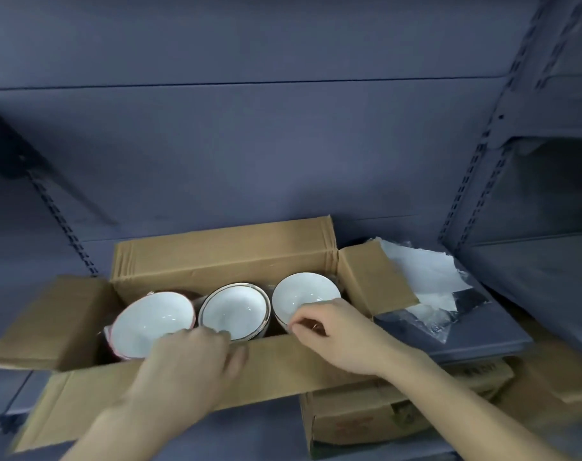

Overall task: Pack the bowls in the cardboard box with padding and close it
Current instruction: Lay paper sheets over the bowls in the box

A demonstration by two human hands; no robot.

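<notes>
On shelf: box (216,257), flaps open.
Bowls: left (146,321), middle (231,311), right (299,294), inside box.
Left hand (186,364): fingers curled over front flap.
Right hand (336,331): pinching right bowl's rim.
Padding (426,277): beside box, right.

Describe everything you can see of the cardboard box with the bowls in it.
The cardboard box is long, plain brown corrugated card, standing open on a grey-blue shelf. All four flaps are unfolded: the back one upright, the end ones splayed left and right, the front one hanging toward the person. Three white bowls sit in a row inside, rims up and tilted forward. The left hand rests over the front edge by the left and middle bowls; the right hand reaches in at the right bowl. No padding covers the bowls.
</notes>
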